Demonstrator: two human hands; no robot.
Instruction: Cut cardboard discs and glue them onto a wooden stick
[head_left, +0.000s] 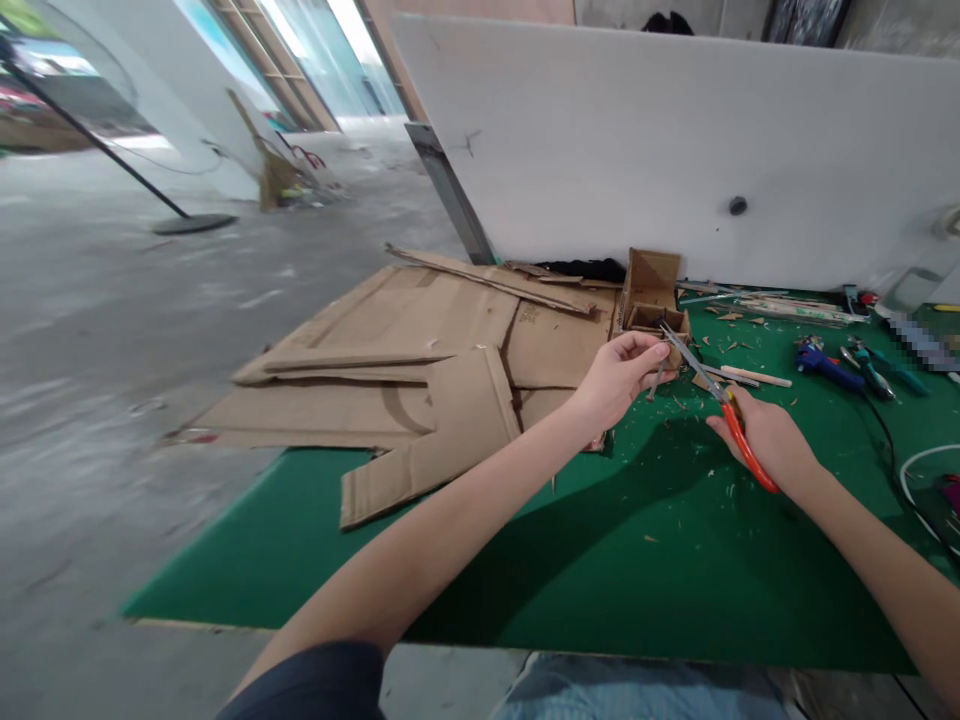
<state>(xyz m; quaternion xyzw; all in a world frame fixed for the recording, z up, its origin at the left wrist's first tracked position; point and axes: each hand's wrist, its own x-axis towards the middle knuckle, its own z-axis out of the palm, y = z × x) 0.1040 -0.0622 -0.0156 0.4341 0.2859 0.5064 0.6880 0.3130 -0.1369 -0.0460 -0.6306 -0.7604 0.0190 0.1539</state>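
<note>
My right hand (761, 435) is closed around the red handles of a pair of scissors (716, 395). Their metal blades point up and left toward a small open cardboard box (651, 300). My left hand (622, 375) pinches a thin strip (658, 378) beside the blades, just in front of the box. Both hands hover over the green table mat (525, 560), amid small cardboard scraps.
Flat cardboard sheets (420, 390) are piled on the table's left end and overhang its edge. A white board (675, 150) stands behind the table. A blue tool (825, 365), green-handled pliers (881, 370), wooden sticks (754, 376) and a white cable (911, 470) lie at the right.
</note>
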